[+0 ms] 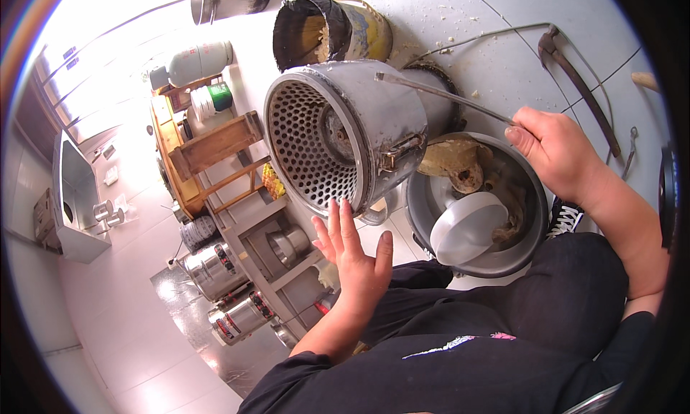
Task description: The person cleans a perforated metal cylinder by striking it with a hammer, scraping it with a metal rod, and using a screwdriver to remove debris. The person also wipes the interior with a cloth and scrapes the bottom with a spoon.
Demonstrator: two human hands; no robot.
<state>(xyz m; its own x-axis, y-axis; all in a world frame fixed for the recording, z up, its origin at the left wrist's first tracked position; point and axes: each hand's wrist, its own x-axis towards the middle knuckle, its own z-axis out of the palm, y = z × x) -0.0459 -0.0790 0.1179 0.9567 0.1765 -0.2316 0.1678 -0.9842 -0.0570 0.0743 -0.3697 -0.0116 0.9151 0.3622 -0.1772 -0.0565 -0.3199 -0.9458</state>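
Observation:
In the head view, my right hand (558,155) grips a long thin metal rod (453,97) with a flattened tip, which reaches over the side of a grey metal cylinder (377,101). The cylinder lies tilted, with a perforated metal drum (302,144) inside its open mouth and a latch (401,152) on its side. My left hand (356,257) has its fingers spread at the lower rim; whether they touch it is not clear. Below the cylinder stands a grey basin (528,241) holding a white plastic bowl (469,228) and a dirty, crusted metal part (458,160).
A bucket lined with a black bag (366,31) stands behind the cylinder. On the tiled floor lie a hammer (585,85), a wrench (630,152), a cable and pale crumbs. A wooden bench (215,144), a metal frame and steel pots (213,271) are at the left.

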